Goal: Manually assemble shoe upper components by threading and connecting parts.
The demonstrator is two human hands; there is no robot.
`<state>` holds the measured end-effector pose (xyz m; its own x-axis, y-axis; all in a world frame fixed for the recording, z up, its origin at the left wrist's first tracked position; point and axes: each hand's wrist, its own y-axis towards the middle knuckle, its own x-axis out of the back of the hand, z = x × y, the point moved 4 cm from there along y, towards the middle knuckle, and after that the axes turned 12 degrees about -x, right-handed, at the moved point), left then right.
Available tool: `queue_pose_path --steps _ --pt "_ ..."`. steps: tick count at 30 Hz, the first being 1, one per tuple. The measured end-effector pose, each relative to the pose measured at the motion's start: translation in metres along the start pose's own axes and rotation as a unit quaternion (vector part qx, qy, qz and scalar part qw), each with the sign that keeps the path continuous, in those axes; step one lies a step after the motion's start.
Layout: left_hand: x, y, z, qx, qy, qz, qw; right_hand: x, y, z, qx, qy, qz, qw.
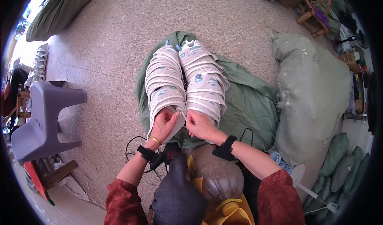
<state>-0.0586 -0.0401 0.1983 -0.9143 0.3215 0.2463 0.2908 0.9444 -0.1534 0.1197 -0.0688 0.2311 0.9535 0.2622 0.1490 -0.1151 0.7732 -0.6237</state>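
Two long rows of nested whitish shoe uppers with blue patches, a left row [162,71] and a right row [203,75], lie side by side on a spread green sack [249,105]. At the near end of the left row, my left hand [164,124] is at the opening of the nearest upper, thumb and fingers drawn together. My right hand [200,126] is closed in a pinch beside it, in front of the right row's near end. A thin white lace [183,115] runs between the two hands. Its ends are hidden by the fingers.
A purple-grey plastic chair [48,117] stands at the left. A large stuffed green sack [313,97] sits at the right, with several smaller green bundles [337,159] below it. A wooden chair [315,13] is far right. Black cables [129,147] lie near my left wrist.
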Motion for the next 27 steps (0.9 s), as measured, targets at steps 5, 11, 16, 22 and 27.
queue_pose_path --steps 5,11,16,22,27 --pt "0.003 0.017 -0.011 0.096 0.011 0.034 0.995 -0.005 -0.016 0.006 0.001 -0.098 0.002 0.995" --pt "0.002 0.009 -0.007 0.100 -0.028 0.146 0.984 0.006 -0.024 0.018 0.052 -0.145 -0.045 0.987" --pt "-0.008 -0.009 -0.015 0.061 -0.167 0.167 0.970 0.003 -0.024 0.035 0.136 -0.220 -0.052 0.965" --pt "-0.004 -0.005 -0.016 0.097 -0.145 0.197 0.965 -0.004 0.005 0.010 0.229 -0.263 -0.070 0.935" --pt "-0.004 0.014 -0.001 0.053 -0.021 0.057 0.997 0.005 0.001 0.020 0.214 -0.242 -0.091 0.942"
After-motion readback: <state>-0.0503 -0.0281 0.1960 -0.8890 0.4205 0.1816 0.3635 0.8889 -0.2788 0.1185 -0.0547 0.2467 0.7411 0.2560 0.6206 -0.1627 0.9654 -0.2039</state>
